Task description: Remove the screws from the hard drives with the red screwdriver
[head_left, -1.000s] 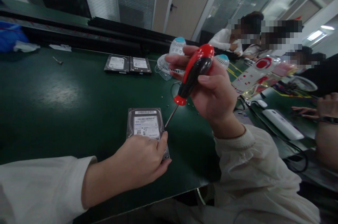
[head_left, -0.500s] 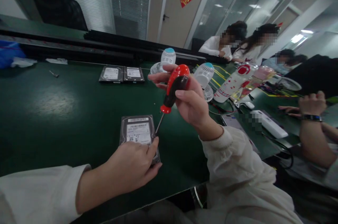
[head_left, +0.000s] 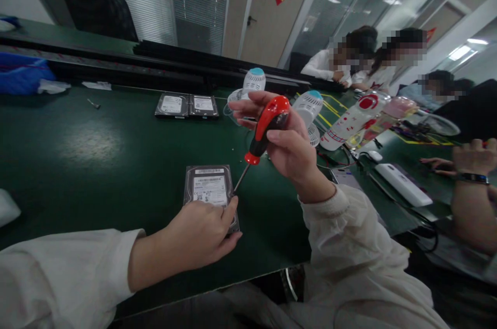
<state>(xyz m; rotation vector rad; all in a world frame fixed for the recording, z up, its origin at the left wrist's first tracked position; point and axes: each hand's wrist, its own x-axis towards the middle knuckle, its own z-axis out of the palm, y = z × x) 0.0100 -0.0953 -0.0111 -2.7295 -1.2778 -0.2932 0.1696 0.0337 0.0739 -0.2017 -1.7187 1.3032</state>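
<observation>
A hard drive [head_left: 212, 184] with a white label lies on the green table [head_left: 155, 150] in front of me. Across its near part rests my left hand [head_left: 204, 233], gripping it, with the index finger beside the screwdriver tip. My right hand [head_left: 289, 145] holds a red and black screwdriver [head_left: 269, 124] by the handle, tilted, its shaft reaching down to the drive's right edge. The fingers of that hand are partly stretched out behind the handle. Farther back, two more hard drives [head_left: 171, 105] lie side by side.
White fans [head_left: 254, 81] and bottles [head_left: 355, 119] stand behind and right of my right hand. A phone [head_left: 345, 178], a white power strip [head_left: 404, 184] and cables lie at the right, near another person's hand [head_left: 474, 156]. A blue bag [head_left: 23, 74] sits at the far left.
The view has shifted slightly left, so everything appears farther right. Both hands, the drive and the screwdriver keep nearly the same arrangement. A white object has appeared at the left edge.
</observation>
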